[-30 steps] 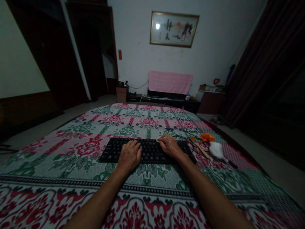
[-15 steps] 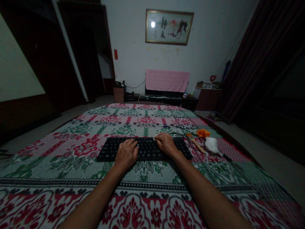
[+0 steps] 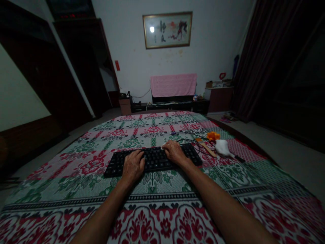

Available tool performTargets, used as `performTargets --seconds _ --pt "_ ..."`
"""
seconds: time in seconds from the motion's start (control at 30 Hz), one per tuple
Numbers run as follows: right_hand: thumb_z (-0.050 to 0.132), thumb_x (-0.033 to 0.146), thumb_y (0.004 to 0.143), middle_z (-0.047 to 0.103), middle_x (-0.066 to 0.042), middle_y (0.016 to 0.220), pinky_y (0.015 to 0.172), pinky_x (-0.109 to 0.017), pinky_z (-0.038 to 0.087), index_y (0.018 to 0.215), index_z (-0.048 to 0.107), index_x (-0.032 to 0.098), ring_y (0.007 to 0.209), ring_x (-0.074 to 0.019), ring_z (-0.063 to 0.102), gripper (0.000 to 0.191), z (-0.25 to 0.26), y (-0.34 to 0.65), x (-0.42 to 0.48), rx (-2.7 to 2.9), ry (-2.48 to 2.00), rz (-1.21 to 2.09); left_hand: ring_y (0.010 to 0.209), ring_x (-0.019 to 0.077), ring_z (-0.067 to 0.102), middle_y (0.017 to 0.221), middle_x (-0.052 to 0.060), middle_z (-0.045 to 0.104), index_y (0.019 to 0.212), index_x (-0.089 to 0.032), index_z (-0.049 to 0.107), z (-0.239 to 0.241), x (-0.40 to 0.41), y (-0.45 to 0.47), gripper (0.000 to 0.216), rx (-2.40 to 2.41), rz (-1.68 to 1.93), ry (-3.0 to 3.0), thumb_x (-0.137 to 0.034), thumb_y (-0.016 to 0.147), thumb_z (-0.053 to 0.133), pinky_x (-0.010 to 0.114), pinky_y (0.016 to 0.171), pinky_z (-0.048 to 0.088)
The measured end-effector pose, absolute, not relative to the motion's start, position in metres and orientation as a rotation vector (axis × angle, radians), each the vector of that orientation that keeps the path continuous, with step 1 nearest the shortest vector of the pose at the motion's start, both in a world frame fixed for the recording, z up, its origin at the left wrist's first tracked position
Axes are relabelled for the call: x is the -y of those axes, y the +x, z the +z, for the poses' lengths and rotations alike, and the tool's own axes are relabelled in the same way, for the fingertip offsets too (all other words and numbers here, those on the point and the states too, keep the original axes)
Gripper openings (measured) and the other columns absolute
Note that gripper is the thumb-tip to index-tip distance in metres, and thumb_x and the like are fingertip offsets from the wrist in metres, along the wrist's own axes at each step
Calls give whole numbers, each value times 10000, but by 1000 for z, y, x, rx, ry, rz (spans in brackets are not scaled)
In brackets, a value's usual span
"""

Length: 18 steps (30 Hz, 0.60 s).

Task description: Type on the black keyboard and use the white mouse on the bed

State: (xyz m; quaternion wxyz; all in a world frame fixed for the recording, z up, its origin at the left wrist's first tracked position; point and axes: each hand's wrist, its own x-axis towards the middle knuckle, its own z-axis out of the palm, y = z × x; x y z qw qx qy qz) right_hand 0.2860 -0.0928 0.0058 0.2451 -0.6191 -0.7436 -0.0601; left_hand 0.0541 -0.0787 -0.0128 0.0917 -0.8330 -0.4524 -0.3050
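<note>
A black keyboard (image 3: 154,163) lies on the patterned bedspread in front of me. My left hand (image 3: 133,165) rests palm down on its left half, fingers stretched over the keys and not gripping. My right hand (image 3: 174,150) is over the right half, with its fingertips at the far edge. Between those closed fingers shows a bit of white cloth (image 3: 163,147), mostly hidden, touching the top row of keys.
Right of the keyboard lie a flat brush with a wooden handle (image 3: 209,150), a white fluffy duster (image 3: 222,148) with a dark handle, an orange piece (image 3: 213,136) and a dark cable (image 3: 189,139). A purple-tipped pen-like thing (image 3: 173,133) is beyond. The bedspread (image 3: 152,186) covers the bed.
The view has turned slightly, so the room and keyboard appear shifted and tilted. My right hand still pinches the white cloth at the far edge; my left hand stays on the keys.
</note>
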Motion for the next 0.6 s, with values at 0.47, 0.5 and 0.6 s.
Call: performTargets --seconds 0.47,0.5,0.6 --pt "513 153 863 623 -66 980 850 -293 376 996 694 209 939 -182 533 232 2 289 92 2038 -1646 -192 1121 229 551 1200 88 625 1122 -178 612 -4 51 60 325 1267 -682 -2587 -264 914 377 436 1009 363" --pt "512 153 864 621 -65 978 851 -290 376 999 693 209 938 -178 533 232 2 289 92 2042 -1640 -192 1120 230 551 1204 90 623 1124 -174 611 -6 51 59 328 1255 -697 -2582 -263 915 373 436 1009 364" --pt "512 159 869 617 -68 976 855 -285 378 1004 689 204 940 -171 533 227 0 290 90 2046 -1635 -197 1118 234 549 1202 99 622 1124 -169 611 -9 50 59 331 1238 -737 -2563 -262 916 372 436 1001 375"
